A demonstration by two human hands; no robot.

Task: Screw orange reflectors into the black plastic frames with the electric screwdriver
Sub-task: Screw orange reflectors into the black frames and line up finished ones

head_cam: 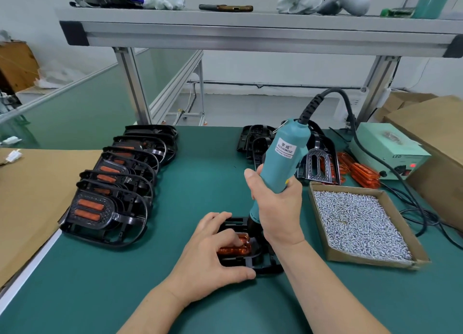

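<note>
My left hand (213,253) clamps the work to the table (125,296). Its fingers are bent down over the reflector (241,244) and its thumb is hooked against the near edge of the frame (260,264), so the two are pinched together as one piece. The frame lies flat just in front of me, with the reflector seated in its middle.

My right hand (278,208) is wrapped tight round the lower barrel of the screwdriver (283,158), which stands nearly upright. Its black nose goes down into the frame at the far end of the reflector. My own hand hides the bit and any screw, so I cannot tell whether it is seated.

I judge the frame light and stiff, thin enough to skate or twist on the mat under torque, so the hold belongs on its rim, as my thumb has it. The reflector looks like hard, brittle plastic. I would press on its ribbed body, clear of the screw hole, and drive gently so it doesn't crack. The screwdriver is probably top-heavy with its cord, so a low grip suits it.

The screw box (363,261) sits just right of my forearm, and the finished frames (110,208) stand in a row to my left.
</note>
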